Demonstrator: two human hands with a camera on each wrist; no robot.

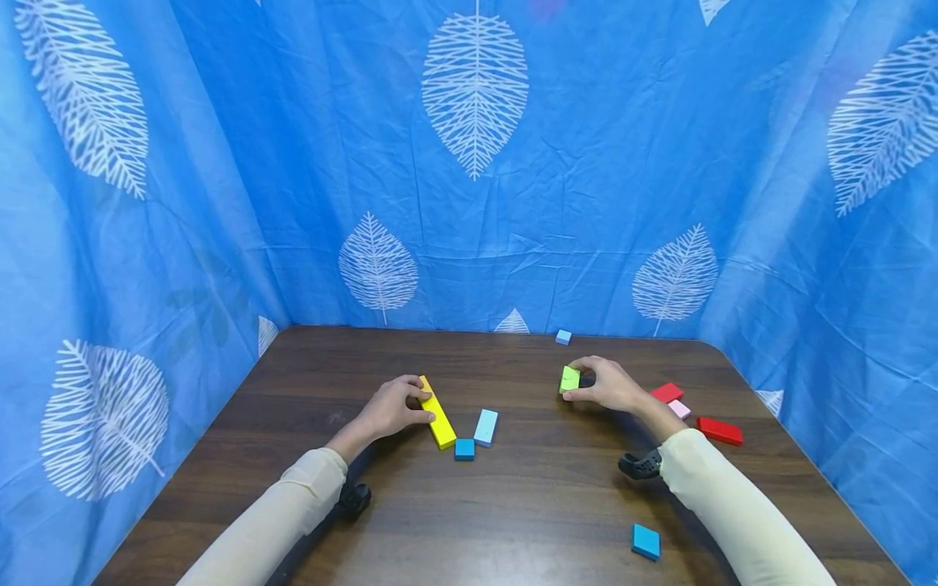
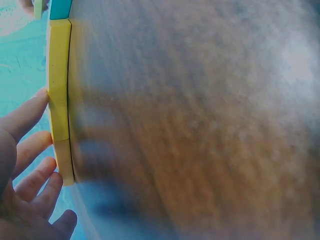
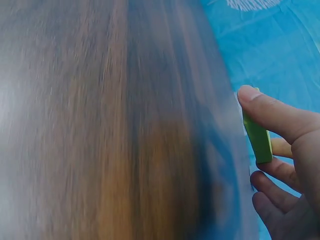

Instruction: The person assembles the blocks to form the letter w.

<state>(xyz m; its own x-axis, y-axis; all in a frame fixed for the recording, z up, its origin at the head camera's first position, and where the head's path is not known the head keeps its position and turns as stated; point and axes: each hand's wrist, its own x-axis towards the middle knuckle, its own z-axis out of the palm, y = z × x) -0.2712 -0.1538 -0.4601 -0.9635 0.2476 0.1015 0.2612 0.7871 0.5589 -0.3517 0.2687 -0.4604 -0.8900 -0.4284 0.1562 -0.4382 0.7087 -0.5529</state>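
My left hand (image 1: 392, 405) is beside a long yellow block (image 1: 440, 423) that lies on the table. Thumb and fingertips touch the block's near side; in the left wrist view, a seam crosses the yellow block (image 2: 59, 80) and the section beyond is paler. A small dark-blue block (image 1: 465, 449) is by its front end, next to a light-blue block (image 1: 486, 427). My right hand (image 1: 607, 384) pinches a lime-green block (image 1: 569, 379) between thumb and fingers. The right wrist view shows this green block (image 3: 258, 140) edge-on; whether it touches the table, I cannot tell.
Two red blocks (image 1: 720, 431) and a pink one (image 1: 678, 408) lie around the right forearm. A blue square block (image 1: 646, 541) is at the front right. Near the back edge sits a small pale-blue block (image 1: 563, 337). Blue leaf-print curtains (image 1: 469, 268) surround the brown table (image 1: 513, 521).
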